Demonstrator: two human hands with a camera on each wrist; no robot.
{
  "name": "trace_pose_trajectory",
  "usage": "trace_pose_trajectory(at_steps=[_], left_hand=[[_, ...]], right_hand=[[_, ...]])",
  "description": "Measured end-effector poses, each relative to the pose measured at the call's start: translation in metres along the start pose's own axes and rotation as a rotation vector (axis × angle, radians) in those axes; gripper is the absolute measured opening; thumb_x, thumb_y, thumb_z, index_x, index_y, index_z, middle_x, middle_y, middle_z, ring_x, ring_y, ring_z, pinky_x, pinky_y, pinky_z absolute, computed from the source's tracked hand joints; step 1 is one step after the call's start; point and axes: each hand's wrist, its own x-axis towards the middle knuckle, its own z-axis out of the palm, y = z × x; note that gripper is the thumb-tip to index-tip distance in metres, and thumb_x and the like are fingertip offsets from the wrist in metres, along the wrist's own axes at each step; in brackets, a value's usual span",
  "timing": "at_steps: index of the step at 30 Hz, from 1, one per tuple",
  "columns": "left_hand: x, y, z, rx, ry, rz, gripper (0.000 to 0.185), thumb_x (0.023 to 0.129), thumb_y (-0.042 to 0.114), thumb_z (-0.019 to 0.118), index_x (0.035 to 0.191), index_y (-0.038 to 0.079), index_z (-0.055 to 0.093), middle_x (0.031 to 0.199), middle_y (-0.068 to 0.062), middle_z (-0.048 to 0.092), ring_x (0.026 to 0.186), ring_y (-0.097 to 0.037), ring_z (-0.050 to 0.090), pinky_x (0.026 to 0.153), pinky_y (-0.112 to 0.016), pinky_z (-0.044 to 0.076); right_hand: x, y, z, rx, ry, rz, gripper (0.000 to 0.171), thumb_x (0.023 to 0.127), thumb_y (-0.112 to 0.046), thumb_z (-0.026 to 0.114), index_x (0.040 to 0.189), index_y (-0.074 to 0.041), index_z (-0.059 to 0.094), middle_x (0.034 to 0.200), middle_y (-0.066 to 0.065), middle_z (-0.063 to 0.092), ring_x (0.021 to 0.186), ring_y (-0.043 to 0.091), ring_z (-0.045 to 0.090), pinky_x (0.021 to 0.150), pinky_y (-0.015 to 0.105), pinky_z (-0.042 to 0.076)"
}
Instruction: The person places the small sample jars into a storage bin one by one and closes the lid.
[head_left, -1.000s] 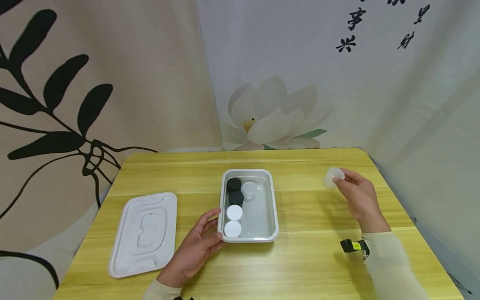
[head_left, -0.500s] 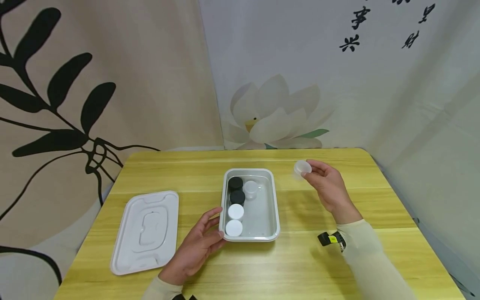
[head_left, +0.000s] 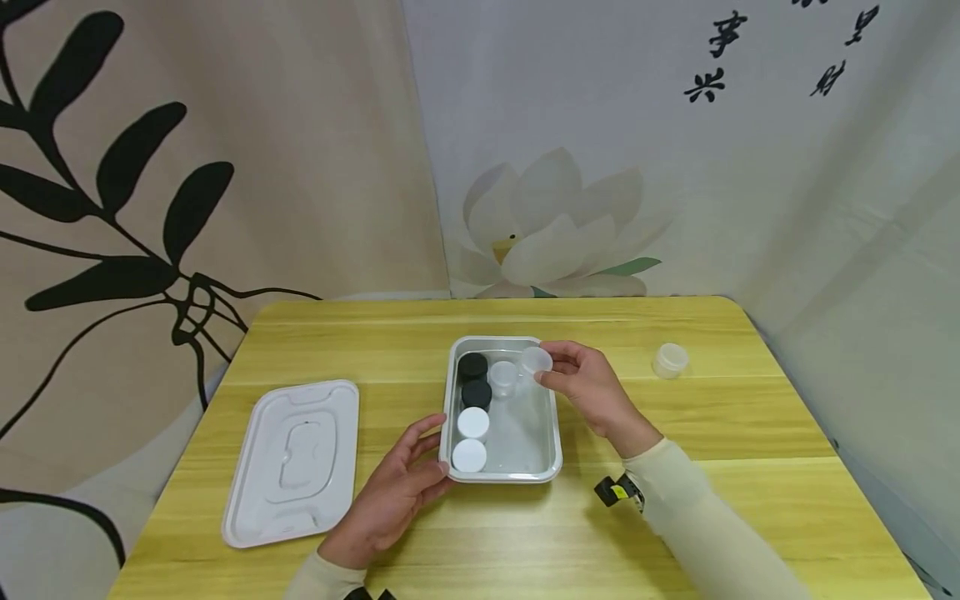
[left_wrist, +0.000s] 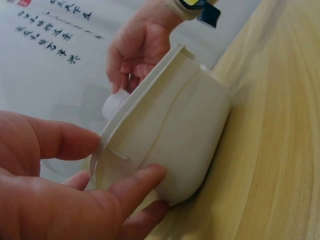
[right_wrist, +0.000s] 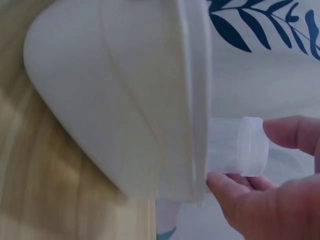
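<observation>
A white rectangular plastic container stands in the middle of the table. My left hand holds its near left corner, fingers and thumb against the rim and outer wall. My right hand pinches a small clear lidded jar at the container's far right corner. In the right wrist view that jar is partly hidden behind the rim. Inside, two black-capped jars and two white-capped jars line the left side. Another clear jar sits beside the black ones.
A white lid lies flat on the table left of the container. One more clear jar stands on the table to the right. The wooden table ends at a curtain behind it.
My right hand has moved left from the table's right side, carrying the clear jar to the container's far right corner. My left hand stays on the container.
</observation>
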Motion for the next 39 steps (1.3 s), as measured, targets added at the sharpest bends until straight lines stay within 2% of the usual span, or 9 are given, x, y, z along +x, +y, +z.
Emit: trace_pose_trajectory(at_steps=[5,9,12,16,22,32,39], left_hand=[[0.0,-0.001,0.0,-0.003,-0.004,-0.002,0.075,0.1,0.0,0.06,0.165,0.014,0.026,0.166,-0.027,0.027,0.129,-0.027,0.058,0.104,-0.036,0.053],[0.0,-0.002,0.0,-0.007,-0.004,0.001,0.075,0.1,-0.001,0.06,0.165,0.014,0.026,0.165,-0.028,0.027,0.13,-0.028,0.058,0.105,-0.037,0.054],[0.0,-0.002,-0.001,-0.012,-0.002,-0.001,0.075,0.099,-0.002,0.059,0.165,0.013,0.026,0.165,-0.028,0.027,0.129,-0.028,0.058,0.104,-0.036,0.054],[0.0,-0.003,0.0,-0.017,0.001,-0.006,0.075,0.099,-0.003,0.058,0.165,0.013,0.026,0.165,-0.028,0.027,0.129,-0.027,0.058,0.104,-0.036,0.055],[-0.001,-0.003,0.0,-0.021,-0.008,-0.002,0.075,0.099,-0.003,0.058,0.165,0.012,0.026,0.166,-0.028,0.026,0.132,-0.028,0.057,0.106,-0.038,0.054],[-0.001,-0.001,-0.002,-0.03,-0.025,0.006,0.075,0.1,-0.003,0.058,0.166,0.013,0.025,0.167,-0.027,0.024,0.132,-0.028,0.057,0.105,-0.036,0.054],[0.0,0.001,-0.002,-0.03,-0.023,0.004,0.074,0.101,-0.003,0.057,0.166,0.013,0.025,0.167,-0.027,0.024,0.132,-0.027,0.057,0.105,-0.035,0.054]], right_hand=[[0.0,0.003,0.014,-0.052,-0.002,0.017,0.051,0.094,-0.003,0.074,0.142,0.001,0.06,0.133,0.02,0.064,0.117,0.028,0.064,0.089,0.023,0.057],[0.0,0.003,0.025,-0.142,-0.004,0.01,0.049,0.094,-0.004,0.075,0.14,0.0,0.062,0.133,0.018,0.066,0.124,0.033,0.064,0.096,0.033,0.06],[-0.002,0.003,0.033,-0.196,-0.03,-0.016,0.047,0.094,-0.004,0.074,0.139,0.001,0.062,0.131,0.018,0.067,0.127,0.035,0.065,0.099,0.04,0.06],[-0.005,0.006,0.04,-0.249,-0.087,-0.071,0.047,0.095,-0.002,0.071,0.14,0.007,0.059,0.131,0.021,0.068,0.127,0.038,0.065,0.099,0.042,0.06],[-0.006,0.008,0.048,-0.38,-0.102,-0.099,0.05,0.096,-0.002,0.069,0.143,0.008,0.057,0.135,0.022,0.066,0.126,0.038,0.066,0.101,0.047,0.058],[-0.003,0.005,0.059,-0.377,-0.093,-0.084,0.048,0.097,0.001,0.064,0.143,0.011,0.054,0.134,0.023,0.066,0.128,0.038,0.064,0.103,0.049,0.056],[0.001,0.005,0.065,-0.425,-0.069,-0.142,0.045,0.092,0.006,0.063,0.136,0.016,0.057,0.126,0.027,0.068,0.118,0.037,0.065,0.102,0.051,0.056]])
